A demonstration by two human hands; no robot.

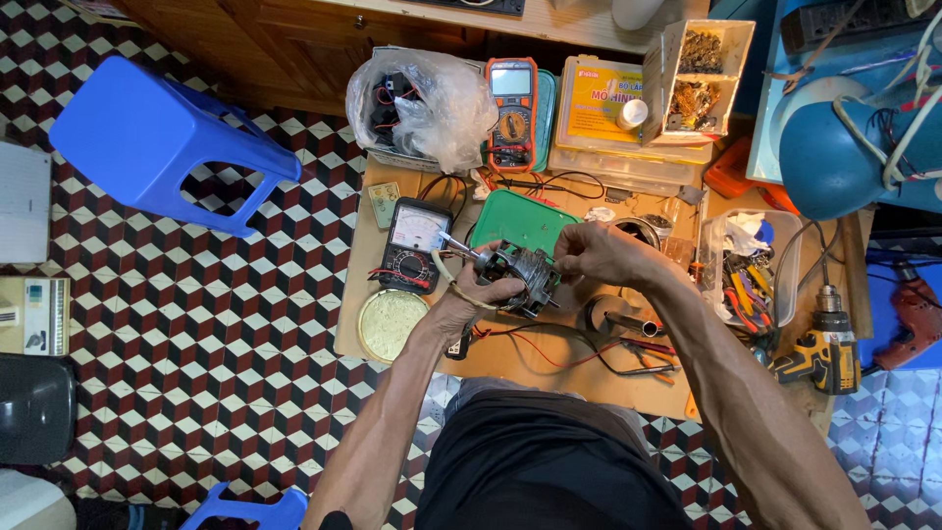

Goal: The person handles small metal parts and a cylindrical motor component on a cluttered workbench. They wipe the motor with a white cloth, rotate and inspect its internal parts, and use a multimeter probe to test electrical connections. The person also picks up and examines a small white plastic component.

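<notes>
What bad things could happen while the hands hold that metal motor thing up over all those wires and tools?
The left hand and right hand hold the small motor above the board, so a slip might drop it onto the black meter or the green lid. The red and black wires lie loose just under the hands and could snag a wrist. The round dish sits at the board's edge, where an elbow might knock it off.

bare forearms, no sleeves, dark top, a pale band around the left wrist
</notes>
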